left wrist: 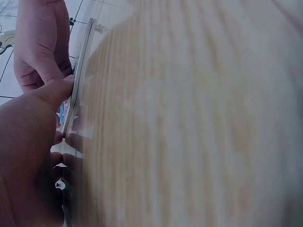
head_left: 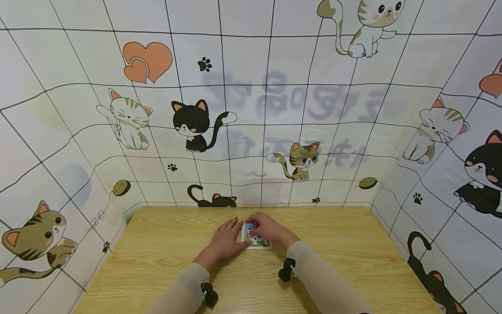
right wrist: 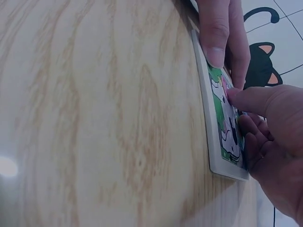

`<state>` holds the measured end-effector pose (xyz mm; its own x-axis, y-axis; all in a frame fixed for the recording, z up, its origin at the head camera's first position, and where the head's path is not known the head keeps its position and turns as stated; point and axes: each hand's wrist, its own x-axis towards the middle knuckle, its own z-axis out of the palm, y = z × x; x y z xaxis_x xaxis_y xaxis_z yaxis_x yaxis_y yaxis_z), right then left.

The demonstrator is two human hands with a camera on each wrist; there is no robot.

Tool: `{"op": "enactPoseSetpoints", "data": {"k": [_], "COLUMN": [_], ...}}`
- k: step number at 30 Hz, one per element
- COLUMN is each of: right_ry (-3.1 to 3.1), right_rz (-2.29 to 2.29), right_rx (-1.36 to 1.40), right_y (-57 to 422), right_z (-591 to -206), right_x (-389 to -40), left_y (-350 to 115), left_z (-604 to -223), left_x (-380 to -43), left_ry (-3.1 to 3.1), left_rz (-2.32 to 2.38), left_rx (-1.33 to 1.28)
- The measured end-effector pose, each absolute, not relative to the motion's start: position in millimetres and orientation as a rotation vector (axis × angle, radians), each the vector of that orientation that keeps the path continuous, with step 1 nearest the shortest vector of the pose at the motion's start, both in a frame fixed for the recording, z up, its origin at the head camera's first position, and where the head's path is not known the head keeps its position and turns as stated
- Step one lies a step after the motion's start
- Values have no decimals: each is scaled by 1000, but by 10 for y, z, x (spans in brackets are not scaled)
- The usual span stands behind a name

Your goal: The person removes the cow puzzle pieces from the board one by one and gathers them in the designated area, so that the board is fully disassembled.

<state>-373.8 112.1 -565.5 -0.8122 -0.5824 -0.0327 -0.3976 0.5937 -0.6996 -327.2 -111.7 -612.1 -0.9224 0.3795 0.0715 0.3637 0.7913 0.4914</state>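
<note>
Handling board (right wrist: 224,124): probably light, stiff; hold 9 o'clock edge
Left fingers (head_left: 236,227): extended, thumb on board
Right fingers (head_left: 255,218): bent over board, grasp unclear

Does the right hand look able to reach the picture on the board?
Probably yes: the right hand is over the picture, seemingly touching it; the left hand, at one edge, does not block it.

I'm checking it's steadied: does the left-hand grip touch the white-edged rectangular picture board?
Touching: the right wrist view shows the left-hand grip, thumb resting on the picture board near one end.
</note>
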Motion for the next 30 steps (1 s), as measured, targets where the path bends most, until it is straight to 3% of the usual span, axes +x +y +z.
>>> {"op": "enactPoseSetpoints", "data": {"k": [13, 30], "right_ry": [2746, 2707], "right_rz": [-770, -964], "right_rx": [-1028, -970], "right_y": [1130, 1194], "right_z": [-5648, -5607], "right_x": [-3736, -3663], "left_y": [-1133, -1135], "left_z": [-6102, -6094], "left_x": [-3303, -3291], "left_ry": [2945, 2927], "left_rz": [771, 764], "left_rx": [620, 599]}}
